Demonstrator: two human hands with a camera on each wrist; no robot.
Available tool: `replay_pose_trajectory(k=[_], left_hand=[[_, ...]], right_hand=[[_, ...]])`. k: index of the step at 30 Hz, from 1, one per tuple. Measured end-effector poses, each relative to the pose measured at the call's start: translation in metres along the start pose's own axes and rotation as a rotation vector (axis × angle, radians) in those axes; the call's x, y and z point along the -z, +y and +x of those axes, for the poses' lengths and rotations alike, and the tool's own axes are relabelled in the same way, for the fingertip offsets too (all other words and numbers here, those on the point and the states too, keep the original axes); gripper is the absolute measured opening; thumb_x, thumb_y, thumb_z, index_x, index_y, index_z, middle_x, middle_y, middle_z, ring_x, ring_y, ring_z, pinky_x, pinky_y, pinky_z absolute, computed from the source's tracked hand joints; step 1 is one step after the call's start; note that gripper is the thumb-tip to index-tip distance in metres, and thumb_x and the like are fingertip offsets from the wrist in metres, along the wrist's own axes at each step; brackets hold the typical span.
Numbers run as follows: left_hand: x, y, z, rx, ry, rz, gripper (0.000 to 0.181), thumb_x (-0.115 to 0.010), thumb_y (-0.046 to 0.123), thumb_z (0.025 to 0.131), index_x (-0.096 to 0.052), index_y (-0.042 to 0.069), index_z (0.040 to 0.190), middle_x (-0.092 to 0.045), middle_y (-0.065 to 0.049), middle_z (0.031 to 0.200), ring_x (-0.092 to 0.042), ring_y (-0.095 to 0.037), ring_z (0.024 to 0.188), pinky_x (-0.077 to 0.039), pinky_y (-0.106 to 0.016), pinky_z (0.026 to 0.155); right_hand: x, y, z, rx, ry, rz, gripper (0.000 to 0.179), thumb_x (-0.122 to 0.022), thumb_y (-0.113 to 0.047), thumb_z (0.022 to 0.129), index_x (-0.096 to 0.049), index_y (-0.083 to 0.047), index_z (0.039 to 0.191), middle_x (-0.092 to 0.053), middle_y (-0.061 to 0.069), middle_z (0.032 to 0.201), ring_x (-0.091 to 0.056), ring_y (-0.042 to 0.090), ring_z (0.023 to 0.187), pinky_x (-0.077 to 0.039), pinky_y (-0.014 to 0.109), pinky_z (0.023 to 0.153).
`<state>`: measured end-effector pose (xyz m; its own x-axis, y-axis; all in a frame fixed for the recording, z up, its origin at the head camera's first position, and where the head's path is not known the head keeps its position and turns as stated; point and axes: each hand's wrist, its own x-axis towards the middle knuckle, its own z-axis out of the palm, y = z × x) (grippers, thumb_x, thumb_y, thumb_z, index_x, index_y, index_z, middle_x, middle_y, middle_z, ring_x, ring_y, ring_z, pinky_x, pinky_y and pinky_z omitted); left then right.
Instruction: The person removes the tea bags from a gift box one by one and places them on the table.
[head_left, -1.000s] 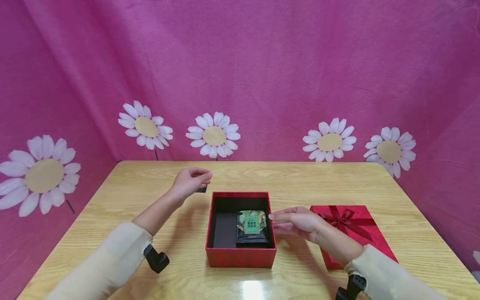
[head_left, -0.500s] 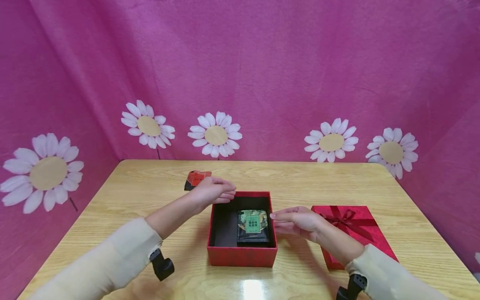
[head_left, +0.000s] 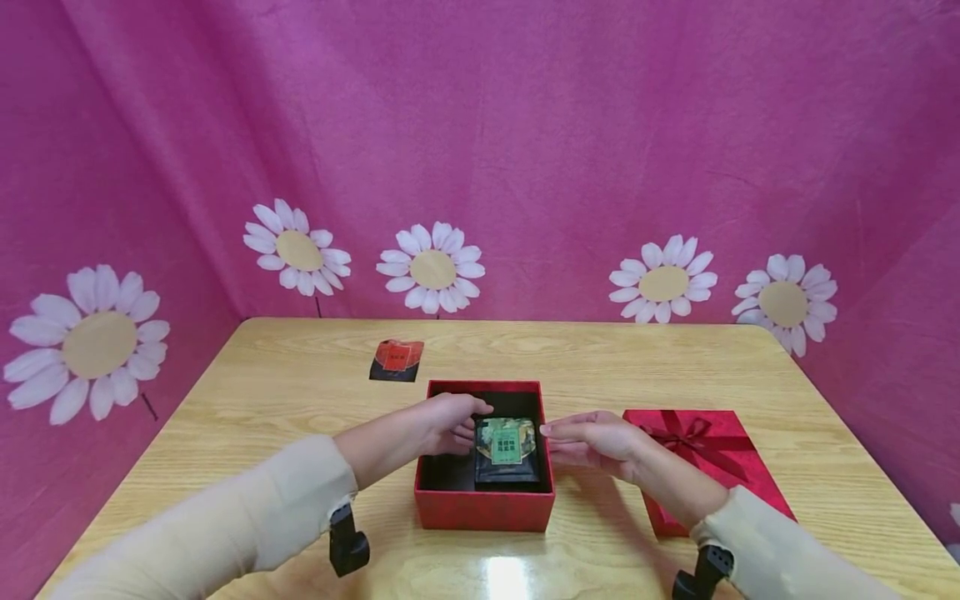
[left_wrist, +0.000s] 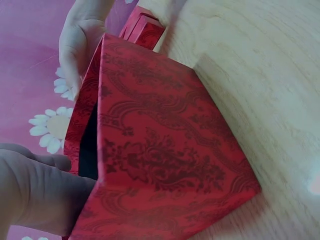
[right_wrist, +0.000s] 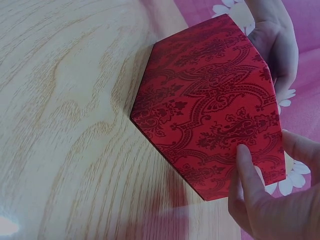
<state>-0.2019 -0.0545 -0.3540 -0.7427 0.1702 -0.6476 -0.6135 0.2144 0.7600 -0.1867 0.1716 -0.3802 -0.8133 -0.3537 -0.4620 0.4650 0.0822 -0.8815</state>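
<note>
My left hand [head_left: 450, 423] reaches over the left wall of a red patterned gift box [head_left: 483, 512], its fingers inside, at the left edge of a green-and-black tea packet [head_left: 507, 467]. The thumb points over the packet's upper left corner; whether the fingers touch it I cannot tell. The packet lies face up in the right part of the dark interior. In the left wrist view, the box wall hides the fingertips of the left hand [left_wrist: 40, 195]. My right hand [head_left: 596, 442] pinches the box's right wall, thumb at the rim and fingers against the patterned outside [right_wrist: 215, 115].
A red-and-black packet [head_left: 397, 360] lies on the wooden table [head_left: 637, 367] behind and left of the box. To the right sits the red lid [head_left: 720, 454] with a dark ribbon bow, partly behind the right forearm. A pink curtain [head_left: 540, 167] with daisies hangs behind.
My left hand has come away from the red-and-black packet, leaving it on the table, and moved right and down into the box. The right hand stays at the box's wall.
</note>
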Motion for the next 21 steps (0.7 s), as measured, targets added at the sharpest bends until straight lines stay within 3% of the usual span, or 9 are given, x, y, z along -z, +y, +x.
replay_pose_trajectory(k=[5, 13, 17, 21], left_hand=[[-0.0021, -0.0023, 0.0005, 0.019, -0.021, -0.009, 0.055, -0.051, 0.021, 0.096, -0.036, -0.014, 0.136, -0.044, -0.031, 0.136, -0.05, -0.036, 0.121, -0.038, -0.049, 0.113], [0.002, 0.0005, 0.0001, 0.012, 0.001, 0.011, 0.054, -0.053, 0.022, 0.095, -0.04, -0.013, 0.134, -0.046, -0.029, 0.137, -0.051, -0.038, 0.126, -0.041, -0.048, 0.111], [0.0011, 0.0037, 0.002, -0.016, 0.006, 0.04, 0.045, -0.054, 0.019, 0.095, -0.048, -0.011, 0.129, -0.057, -0.021, 0.121, -0.062, -0.028, 0.108, -0.049, -0.041, 0.105], [-0.0051, 0.0073, 0.0068, -0.036, -0.012, 0.05, 0.035, -0.055, 0.013, 0.095, -0.054, -0.005, 0.125, -0.063, -0.016, 0.111, -0.063, -0.02, 0.092, -0.052, -0.038, 0.1]], right_hand=[[-0.0007, -0.001, -0.0007, -0.005, 0.01, -0.007, 0.055, -0.065, -0.017, 0.091, -0.047, 0.015, 0.131, -0.073, 0.013, 0.109, -0.072, 0.013, 0.09, -0.058, 0.029, 0.086], [-0.0009, -0.0015, -0.0008, -0.011, 0.004, -0.013, 0.053, -0.064, -0.017, 0.092, -0.047, 0.015, 0.131, -0.072, 0.014, 0.11, -0.072, 0.016, 0.094, -0.058, 0.029, 0.087], [0.0001, -0.0013, -0.0006, -0.013, -0.006, -0.014, 0.055, -0.064, -0.017, 0.091, -0.046, 0.015, 0.131, -0.071, 0.015, 0.113, -0.072, 0.017, 0.097, -0.057, 0.03, 0.088], [0.0006, -0.0011, -0.0009, -0.009, -0.017, -0.012, 0.055, -0.064, -0.017, 0.091, -0.046, 0.015, 0.131, -0.072, 0.014, 0.111, -0.072, 0.016, 0.096, -0.055, 0.033, 0.092]])
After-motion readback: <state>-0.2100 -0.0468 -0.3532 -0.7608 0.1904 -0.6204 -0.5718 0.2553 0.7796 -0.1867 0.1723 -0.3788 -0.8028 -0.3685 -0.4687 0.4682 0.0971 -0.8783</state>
